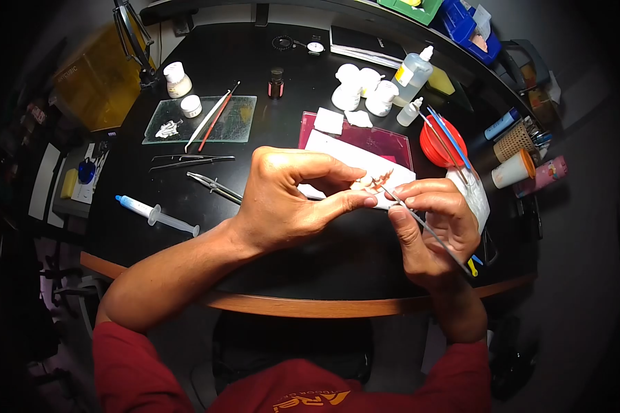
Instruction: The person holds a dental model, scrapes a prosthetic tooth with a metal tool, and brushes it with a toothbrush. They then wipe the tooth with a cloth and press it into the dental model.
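Left hand (289,199) pinches one tooth model (366,182), right hand (434,224) grips one probe (455,258); two brushes (213,117) lie on the glass slab (240,125).

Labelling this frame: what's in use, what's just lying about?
In use: left hand pinching small tooth-like piece; right hand holding thin tool to it.
Lying about: syringe, tweezers, glass slab, squeeze bottle, red dish, white jars.

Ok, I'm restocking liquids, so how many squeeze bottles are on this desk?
2. The large squeeze bottle stands at the back beside the white pots; the small squeeze bottle sits below it, left of the red dish. Clutter at the right edge may hide more.
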Action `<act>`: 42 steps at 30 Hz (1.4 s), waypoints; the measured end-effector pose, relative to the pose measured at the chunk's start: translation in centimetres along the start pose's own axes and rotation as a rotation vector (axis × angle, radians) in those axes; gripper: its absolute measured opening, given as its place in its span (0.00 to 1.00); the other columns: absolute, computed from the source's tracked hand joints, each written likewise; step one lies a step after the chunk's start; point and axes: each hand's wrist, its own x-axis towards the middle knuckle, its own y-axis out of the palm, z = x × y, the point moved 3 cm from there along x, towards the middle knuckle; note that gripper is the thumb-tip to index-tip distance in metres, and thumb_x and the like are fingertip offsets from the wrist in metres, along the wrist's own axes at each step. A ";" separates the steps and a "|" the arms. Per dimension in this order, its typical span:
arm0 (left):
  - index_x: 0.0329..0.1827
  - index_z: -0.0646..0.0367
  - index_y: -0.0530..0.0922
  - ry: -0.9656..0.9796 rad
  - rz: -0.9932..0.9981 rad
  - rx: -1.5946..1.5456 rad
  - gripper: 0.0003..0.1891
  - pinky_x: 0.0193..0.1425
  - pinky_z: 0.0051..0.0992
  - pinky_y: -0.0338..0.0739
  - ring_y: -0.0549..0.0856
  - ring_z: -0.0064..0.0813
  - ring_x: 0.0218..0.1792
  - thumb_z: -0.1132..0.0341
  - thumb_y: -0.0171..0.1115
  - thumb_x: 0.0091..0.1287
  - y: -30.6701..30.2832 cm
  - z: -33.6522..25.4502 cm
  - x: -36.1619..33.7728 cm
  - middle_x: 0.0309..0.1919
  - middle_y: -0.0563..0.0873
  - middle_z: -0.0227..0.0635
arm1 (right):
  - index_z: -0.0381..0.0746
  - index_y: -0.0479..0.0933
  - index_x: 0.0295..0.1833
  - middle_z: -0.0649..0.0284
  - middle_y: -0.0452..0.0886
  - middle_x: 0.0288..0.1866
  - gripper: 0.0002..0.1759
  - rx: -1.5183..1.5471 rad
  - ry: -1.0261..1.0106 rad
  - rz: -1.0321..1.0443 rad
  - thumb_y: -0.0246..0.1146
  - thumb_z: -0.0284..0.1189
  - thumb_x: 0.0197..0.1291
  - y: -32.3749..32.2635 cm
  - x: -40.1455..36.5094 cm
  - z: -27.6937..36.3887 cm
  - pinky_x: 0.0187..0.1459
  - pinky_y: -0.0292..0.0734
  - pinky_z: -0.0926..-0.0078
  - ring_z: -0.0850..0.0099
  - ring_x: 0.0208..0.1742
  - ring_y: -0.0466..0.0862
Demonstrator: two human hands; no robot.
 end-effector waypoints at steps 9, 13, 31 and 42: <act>0.44 0.69 0.90 0.043 -0.018 0.039 0.13 0.45 0.23 0.88 0.94 0.27 0.38 0.74 0.82 0.59 0.1 0.0 0.0 0.37 0.94 0.46 | 0.31 0.74 0.47 0.49 0.83 0.43 0.11 0.099 0.001 -0.131 0.67 0.12 0.62 0.5 -0.3 0.7 0.57 0.88 0.59 0.57 0.50 0.90; 0.43 0.69 0.91 0.076 -0.016 0.050 0.12 0.44 0.23 0.88 0.94 0.28 0.38 0.74 0.82 0.58 0.1 -0.1 0.1 0.36 0.94 0.46 | 0.31 0.74 0.46 0.48 0.83 0.43 0.11 0.103 0.041 -0.115 0.66 0.12 0.62 1.1 -0.4 1.0 0.56 0.91 0.56 0.58 0.48 0.90; 0.43 0.68 0.91 0.094 0.004 0.084 0.12 0.44 0.23 0.88 0.94 0.29 0.38 0.74 0.82 0.58 0.0 0.0 0.0 0.36 0.94 0.45 | 0.29 0.72 0.45 0.49 0.80 0.42 0.09 0.097 0.056 -0.077 0.65 0.11 0.63 1.3 -0.5 0.7 0.55 0.91 0.58 0.57 0.47 0.91; 0.43 0.68 0.91 0.092 0.007 0.092 0.12 0.44 0.23 0.88 0.94 0.28 0.38 0.74 0.82 0.58 0.0 0.1 0.0 0.36 0.94 0.45 | 0.29 0.73 0.44 0.50 0.80 0.42 0.08 0.096 0.041 -0.065 0.65 0.12 0.63 1.2 -0.4 0.7 0.56 0.91 0.57 0.59 0.45 0.90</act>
